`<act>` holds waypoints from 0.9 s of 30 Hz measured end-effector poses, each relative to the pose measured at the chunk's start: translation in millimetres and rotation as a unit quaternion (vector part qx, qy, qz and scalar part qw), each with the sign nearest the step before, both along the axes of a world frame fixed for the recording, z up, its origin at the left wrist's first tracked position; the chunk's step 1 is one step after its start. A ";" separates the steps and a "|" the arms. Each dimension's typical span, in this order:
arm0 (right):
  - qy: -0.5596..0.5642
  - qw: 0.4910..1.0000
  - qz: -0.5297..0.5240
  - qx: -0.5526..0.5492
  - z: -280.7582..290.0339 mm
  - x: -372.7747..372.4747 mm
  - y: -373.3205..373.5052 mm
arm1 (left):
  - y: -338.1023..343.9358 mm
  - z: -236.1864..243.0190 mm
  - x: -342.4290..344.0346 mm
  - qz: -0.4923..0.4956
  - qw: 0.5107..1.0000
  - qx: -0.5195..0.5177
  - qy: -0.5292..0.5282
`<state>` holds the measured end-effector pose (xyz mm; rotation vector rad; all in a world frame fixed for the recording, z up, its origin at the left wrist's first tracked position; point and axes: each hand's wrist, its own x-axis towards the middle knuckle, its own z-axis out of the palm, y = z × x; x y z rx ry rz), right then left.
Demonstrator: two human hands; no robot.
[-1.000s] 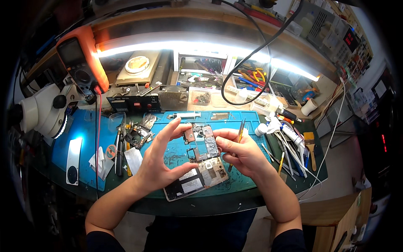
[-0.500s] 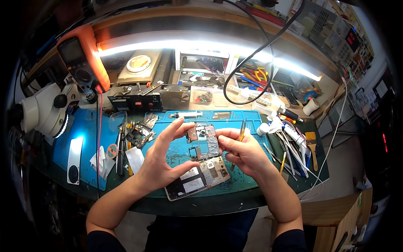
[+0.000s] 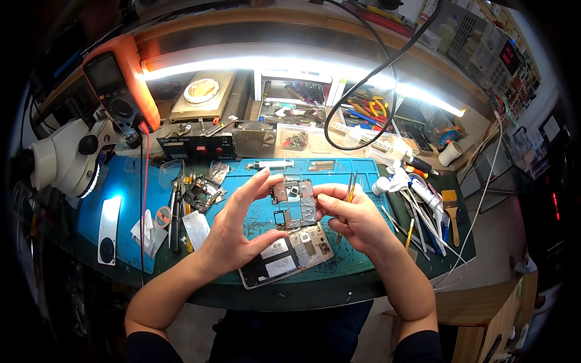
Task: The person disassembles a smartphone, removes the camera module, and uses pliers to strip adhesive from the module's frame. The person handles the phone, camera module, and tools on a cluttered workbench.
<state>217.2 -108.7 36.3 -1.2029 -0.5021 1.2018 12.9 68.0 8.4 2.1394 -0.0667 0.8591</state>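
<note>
My left hand [image 3: 230, 233] holds a phone circuit board [image 3: 305, 209] at its left side, thumb near the lower corner and fingertips near the upper one, index finger raised. My right hand [image 3: 357, 221] grips the board's right edge between its fingers and also holds slim tweezers [image 3: 351, 184] pointing upward, their lower end showing below the fingers. Under the board, an opened phone body [image 3: 318, 254] with a dark battery area lies tilted on the blue mat [image 3: 233, 175]. My fingertips partly hide the board's edges.
At left are a microscope [image 3: 57, 160], an orange multimeter [image 3: 136, 85], a white strip [image 3: 109, 230] and loose phone parts [image 3: 203, 193]. At right lie tubes [image 3: 426, 196], a brush [image 3: 450, 206] and several thin tools. Behind are trays of pliers [image 3: 369, 106] and a hanging black cable [image 3: 330, 136].
Both my hands, with the board and tweezers, have shifted slightly to the right in the picture, as has the bench. The grips look much the same.
</note>
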 end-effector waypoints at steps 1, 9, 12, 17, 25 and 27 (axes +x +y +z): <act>0.000 1.000 0.000 0.001 0.3 0.0 -0.2 | -0.1 0.4 0.0 -0.001 1.000 -0.001 0.002; 0.016 0.999 0.018 0.021 -5.8 7.5 -2.6 | -1.7 3.0 -1.1 -0.017 0.999 -0.015 0.024; 0.007 1.000 0.012 0.020 -6.2 7.4 -2.9 | -1.1 2.0 -1.4 -0.022 0.999 -0.009 0.037; -0.013 1.000 0.007 0.021 -4.5 4.4 -0.9 | 1.6 -0.4 -1.7 -0.034 0.998 -0.001 0.053; -0.039 0.999 0.022 -0.001 -7.6 6.1 -1.3 | 3.3 7.0 -2.2 -0.097 0.991 -0.037 0.080; -0.046 0.998 0.030 -0.010 -6.1 8.0 -0.9 | 6.1 8.7 -3.5 -0.109 0.989 -0.043 0.088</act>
